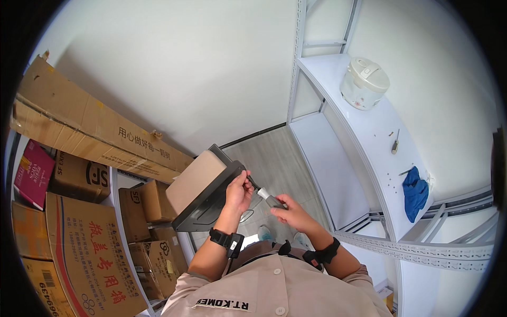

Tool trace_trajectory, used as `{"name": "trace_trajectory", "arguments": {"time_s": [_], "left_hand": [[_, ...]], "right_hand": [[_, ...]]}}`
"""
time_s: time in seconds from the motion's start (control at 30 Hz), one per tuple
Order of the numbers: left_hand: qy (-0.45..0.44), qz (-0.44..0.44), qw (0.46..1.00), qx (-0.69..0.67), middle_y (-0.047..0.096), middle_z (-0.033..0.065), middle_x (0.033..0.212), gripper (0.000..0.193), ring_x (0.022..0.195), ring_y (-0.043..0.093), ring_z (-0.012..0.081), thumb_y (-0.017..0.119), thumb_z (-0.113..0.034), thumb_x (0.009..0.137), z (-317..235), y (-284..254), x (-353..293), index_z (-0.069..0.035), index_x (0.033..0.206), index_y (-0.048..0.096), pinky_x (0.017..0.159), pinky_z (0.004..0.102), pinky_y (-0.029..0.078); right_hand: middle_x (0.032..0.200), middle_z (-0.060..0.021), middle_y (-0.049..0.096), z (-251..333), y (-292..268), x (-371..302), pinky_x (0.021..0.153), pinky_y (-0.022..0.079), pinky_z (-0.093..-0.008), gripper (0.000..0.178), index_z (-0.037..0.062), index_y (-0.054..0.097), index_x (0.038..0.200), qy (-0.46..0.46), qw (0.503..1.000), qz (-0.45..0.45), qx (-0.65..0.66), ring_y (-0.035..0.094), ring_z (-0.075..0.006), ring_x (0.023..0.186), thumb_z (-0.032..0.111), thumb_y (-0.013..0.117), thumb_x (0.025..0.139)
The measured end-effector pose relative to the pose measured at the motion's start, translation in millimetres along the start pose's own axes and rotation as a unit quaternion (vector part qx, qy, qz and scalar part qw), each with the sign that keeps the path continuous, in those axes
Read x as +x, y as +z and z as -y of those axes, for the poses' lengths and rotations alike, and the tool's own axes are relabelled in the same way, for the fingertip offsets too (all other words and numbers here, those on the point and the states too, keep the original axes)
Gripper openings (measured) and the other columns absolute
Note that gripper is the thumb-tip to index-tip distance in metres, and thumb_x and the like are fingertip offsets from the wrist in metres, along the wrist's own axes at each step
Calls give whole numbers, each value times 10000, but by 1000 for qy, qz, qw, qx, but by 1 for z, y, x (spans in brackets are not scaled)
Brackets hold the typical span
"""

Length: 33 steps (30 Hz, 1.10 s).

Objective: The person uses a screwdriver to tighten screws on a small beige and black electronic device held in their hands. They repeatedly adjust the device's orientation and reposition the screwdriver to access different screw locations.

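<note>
My right hand (291, 211) is wrapped round the grey handle of a tool (271, 200) with a white collar. The tool's dark, thin far end points up and left toward my left hand (240, 192). My left fingers are curled in a pinch near that end, at the edge of a large black-framed panel (198, 209). What they pinch is hidden. A flat brown board-like block (196, 179) rests against the panel, which is tilted. I cannot make out the tool's exact kind.
Cardboard boxes (95, 253) fill the shelves at left, with a long carton (100, 127) on top. On the white shelf (364, 137) at right stand a rice cooker (365, 83), a screwdriver (395, 145), several small screws and a blue cloth (415, 194). A metal frame curves at front right.
</note>
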<state>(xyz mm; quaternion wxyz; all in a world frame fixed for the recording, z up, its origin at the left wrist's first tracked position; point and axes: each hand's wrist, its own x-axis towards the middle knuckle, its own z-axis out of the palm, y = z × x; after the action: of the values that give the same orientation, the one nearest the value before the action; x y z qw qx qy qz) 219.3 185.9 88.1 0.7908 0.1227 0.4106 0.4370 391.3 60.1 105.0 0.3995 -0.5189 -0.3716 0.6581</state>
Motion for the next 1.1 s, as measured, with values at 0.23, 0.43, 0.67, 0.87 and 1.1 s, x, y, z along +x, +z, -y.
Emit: {"name": "trace_trajectory", "arguments": {"time_s": [0.23,0.43,0.67,0.87,1.1], "left_hand": [[-3,-13,1000,-4,469,-46,660,180,589,444,66,584,-227,953,-1,0,3,-51,921,605,558,211,410],[-1,-5,1000,-2,466,-49,661,201,591,445,69,593,-250,947,-3,1,2,-52,919,609,562,211,406],[-26,17,1000,-2,471,-54,673,234,601,453,67,547,-256,968,-4,3,-5,-32,983,615,567,212,404],[-4,21,1000,23,493,-55,681,222,594,460,57,548,-247,971,0,1,-3,-36,1004,612,559,208,402],[3,-2,1000,30,475,-67,640,205,560,444,46,609,-267,940,-1,0,-2,-62,926,609,534,198,391]], "right_hand": [[1030,-121,584,-9,0,-9,686,500,-313,570,9,411,1322,-111,979,-54,-163,617,-182,787,189,667,846],[1003,-99,644,17,8,-21,599,453,-268,436,51,353,1341,7,999,-5,32,582,-137,694,141,514,946],[1021,-100,636,21,2,-20,519,406,-256,369,54,383,1297,45,990,24,134,542,-107,615,182,485,966],[1041,-106,534,1,1,-15,607,461,-250,467,25,431,1308,-72,989,-47,-124,556,-122,655,162,613,900],[985,-102,606,10,6,-20,612,461,-247,471,39,411,1330,-40,997,-52,-39,551,-117,656,154,592,911]]}}
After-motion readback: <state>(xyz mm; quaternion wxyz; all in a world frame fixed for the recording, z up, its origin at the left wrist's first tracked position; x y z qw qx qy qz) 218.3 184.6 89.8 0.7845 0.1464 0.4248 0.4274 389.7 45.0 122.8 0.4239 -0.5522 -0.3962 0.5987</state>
